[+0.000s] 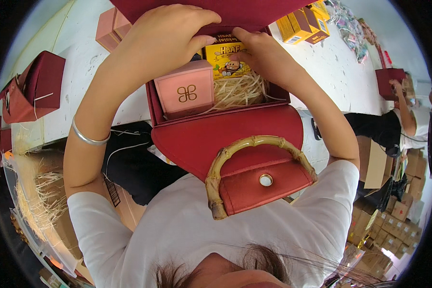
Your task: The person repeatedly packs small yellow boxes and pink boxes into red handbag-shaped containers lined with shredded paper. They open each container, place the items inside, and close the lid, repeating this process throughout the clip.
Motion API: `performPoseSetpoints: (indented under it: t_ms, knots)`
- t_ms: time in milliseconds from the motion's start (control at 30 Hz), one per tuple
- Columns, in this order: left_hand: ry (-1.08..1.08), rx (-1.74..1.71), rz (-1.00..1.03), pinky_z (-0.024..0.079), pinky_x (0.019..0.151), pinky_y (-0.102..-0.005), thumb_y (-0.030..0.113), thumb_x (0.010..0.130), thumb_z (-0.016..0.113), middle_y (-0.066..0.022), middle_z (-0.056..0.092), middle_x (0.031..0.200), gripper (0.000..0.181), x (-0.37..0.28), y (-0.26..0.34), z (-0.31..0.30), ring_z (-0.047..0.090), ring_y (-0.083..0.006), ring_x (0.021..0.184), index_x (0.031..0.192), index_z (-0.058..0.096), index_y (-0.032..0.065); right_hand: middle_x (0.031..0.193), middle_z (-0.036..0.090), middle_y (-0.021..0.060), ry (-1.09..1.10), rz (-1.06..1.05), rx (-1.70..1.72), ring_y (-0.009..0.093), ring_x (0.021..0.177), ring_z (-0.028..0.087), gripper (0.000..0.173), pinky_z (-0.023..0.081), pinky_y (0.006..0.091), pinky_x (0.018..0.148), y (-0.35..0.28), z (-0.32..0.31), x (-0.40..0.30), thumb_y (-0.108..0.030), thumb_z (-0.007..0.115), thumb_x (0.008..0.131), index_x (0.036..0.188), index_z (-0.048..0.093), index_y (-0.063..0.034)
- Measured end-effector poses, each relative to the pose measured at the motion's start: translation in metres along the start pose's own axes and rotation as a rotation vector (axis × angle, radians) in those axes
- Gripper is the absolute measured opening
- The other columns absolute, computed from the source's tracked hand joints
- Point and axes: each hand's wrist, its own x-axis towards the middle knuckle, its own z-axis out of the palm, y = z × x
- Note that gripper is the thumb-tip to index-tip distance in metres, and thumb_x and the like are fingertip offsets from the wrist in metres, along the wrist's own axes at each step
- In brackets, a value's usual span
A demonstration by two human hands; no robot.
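A dark red gift box (221,114) stands open before me, its front flap hanging toward my lap. The flap carries a bamboo handle (217,172) and a round metal snap (266,180). Inside, a pink carton (185,91) with a gold emblem fills the left side. A yellow HBAF snack box (230,68) is behind the pale shredded paper filler (237,91). My right hand (266,55) grips the snack box near its upper right, thumb on the front face. My left hand (183,32) is over the back left, thumb and forefinger apart near the snack box's top corner.
Pink cartons (109,27) stand beyond the box on the white table (82,68); more yellow-brown snack boxes (302,25) are at the back right. Another red gift box (39,86) sits left. Shredded filler (39,201) fills a container below. A co-worker's hand (396,88) touches a red box.
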Motion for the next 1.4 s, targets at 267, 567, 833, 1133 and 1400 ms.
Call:
performPoseSetpoints:
  t_ms: [267,567,833,1133,1400]
  knots:
    - [-0.103,0.055,-0.073,0.045,0.073,-0.0378,0.017,0.074,0.060,-0.0148,0.059,0.098,0.033,0.011,0.022,-0.002,0.057,-0.0316,0.085,0.104,0.057,0.0045,0.085,0.058,0.0224,-0.028,-0.025,-0.114,0.038,0.083,0.055,0.043,0.044,0.0407,0.073,0.013,0.004,-0.001,-0.017,0.062,0.073,0.108,0.047,0.0036]
    - [-0.098,-0.007,-0.220,0.046,0.073,-0.0352,0.012,0.077,0.059,-0.0163,0.060,0.096,0.032,0.023,0.042,0.012,0.059,-0.0307,0.085,0.108,0.055,0.0057,0.070,0.059,0.0077,0.832,-0.017,0.176,0.016,0.062,0.058,0.004,0.047,0.0271,0.057,0.053,-0.044,-0.053,-0.004,0.055,0.076,0.077,0.054,0.0003]
    - [-0.002,-0.007,-0.209,0.043,0.081,-0.0381,0.018,0.079,0.060,-0.0182,0.059,0.100,0.034,0.012,0.036,0.048,0.056,-0.0316,0.092,0.110,0.055,0.0059,0.101,0.056,0.0158,1.021,0.574,-0.099,0.027,0.078,0.057,0.030,0.045,0.0357,0.072,0.328,-0.046,-0.073,-0.009,0.055,0.075,0.104,0.054,-0.0043]
    - [-0.139,0.254,-0.299,0.042,0.079,-0.0407,0.006,0.074,0.058,-0.0180,0.058,0.097,0.024,-0.002,0.037,0.046,0.055,-0.0348,0.089,0.097,0.058,0.0004,0.112,0.051,0.0209,0.856,0.317,-0.297,0.032,0.101,0.052,0.044,0.042,0.0355,0.084,0.438,-0.082,0.038,-0.007,0.054,0.077,0.119,0.042,-0.0010]
    - [-0.088,0.171,-0.297,0.041,0.080,-0.0407,0.006,0.074,0.059,-0.0187,0.057,0.099,0.024,-0.005,0.029,0.054,0.054,-0.0350,0.091,0.097,0.058,-0.0001,0.082,0.061,0.0146,0.930,0.581,0.134,0.026,0.075,0.061,0.033,0.047,0.0344,0.063,0.489,-0.046,0.030,-0.021,0.057,0.078,0.101,0.054,0.0024]
